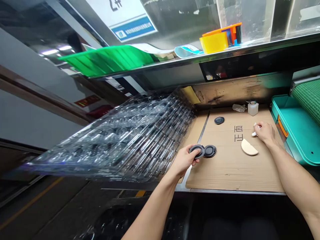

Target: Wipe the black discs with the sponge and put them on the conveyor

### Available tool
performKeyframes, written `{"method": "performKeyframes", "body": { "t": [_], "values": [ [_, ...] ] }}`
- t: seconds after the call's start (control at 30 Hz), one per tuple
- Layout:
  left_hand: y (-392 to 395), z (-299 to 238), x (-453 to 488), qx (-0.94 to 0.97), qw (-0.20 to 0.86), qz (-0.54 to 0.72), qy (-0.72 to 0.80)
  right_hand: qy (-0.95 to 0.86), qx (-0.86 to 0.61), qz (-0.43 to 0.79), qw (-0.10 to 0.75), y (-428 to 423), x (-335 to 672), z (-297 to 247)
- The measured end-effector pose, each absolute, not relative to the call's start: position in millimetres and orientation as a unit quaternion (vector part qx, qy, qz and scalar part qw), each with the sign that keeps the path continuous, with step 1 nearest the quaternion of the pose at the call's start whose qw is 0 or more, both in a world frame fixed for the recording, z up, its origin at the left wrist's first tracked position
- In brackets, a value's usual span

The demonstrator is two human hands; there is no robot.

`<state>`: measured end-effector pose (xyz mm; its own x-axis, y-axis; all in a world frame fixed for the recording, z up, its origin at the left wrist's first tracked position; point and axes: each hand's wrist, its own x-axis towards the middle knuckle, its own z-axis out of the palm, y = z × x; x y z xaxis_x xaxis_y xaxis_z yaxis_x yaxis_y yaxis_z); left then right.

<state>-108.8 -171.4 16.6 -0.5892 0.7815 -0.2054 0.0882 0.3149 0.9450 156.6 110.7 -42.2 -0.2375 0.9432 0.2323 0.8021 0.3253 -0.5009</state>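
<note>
My left hand (183, 160) is closed on a black open compact case (209, 151), two round halves lying side by side, with the thumb on the nearer half. My right hand (266, 132) pinches a small white piece (254, 130) near the cardboard; its kind is partly hidden by the fingers. Just below that hand lies a cream half-round sponge (249, 148). Another black round piece (219, 120) rests farther back on the cardboard sheet (230, 173). At the back stands a small translucent white bottle (253, 108), beside a crumpled clear plastic piece (239, 107).
A tall, leaning stack of clear plastic trays (130, 136) fills the left side. On the right are a teal bin (295, 133) and a green conveyor belt (310, 96). The shelf above holds a green basket (107, 60) and a yellow container (214, 43).
</note>
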Motion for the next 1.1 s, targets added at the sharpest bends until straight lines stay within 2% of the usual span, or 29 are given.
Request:
{"method": "performKeyframes", "body": {
  "t": [0.4, 0.53, 0.63, 0.77, 0.93, 1.1],
  "values": [
    [-134, 34, -72, 0.269, 0.343, 0.481, 0.760, -0.826, -0.507, 0.127, 0.210, 109, 158, -36],
    [-118, 24, -64, 0.288, 0.360, 0.484, 0.744, -0.844, -0.459, 0.128, 0.247, 97, 150, -28],
    [-99, 5, -56, 0.325, 0.347, 0.498, 0.726, -0.862, -0.377, 0.195, 0.277, 77, 138, -20],
    [-68, -26, -37, 0.394, 0.278, 0.513, 0.710, -0.869, -0.272, 0.289, 0.295, 51, 118, -18],
    [-48, -47, -21, 0.480, 0.222, 0.506, 0.681, -0.896, -0.254, 0.247, 0.269, 48, 114, -28],
    [-51, -44, -21, 0.515, 0.206, 0.484, 0.677, -0.907, -0.316, 0.184, 0.211, 46, 119, -25]
  ]
}}
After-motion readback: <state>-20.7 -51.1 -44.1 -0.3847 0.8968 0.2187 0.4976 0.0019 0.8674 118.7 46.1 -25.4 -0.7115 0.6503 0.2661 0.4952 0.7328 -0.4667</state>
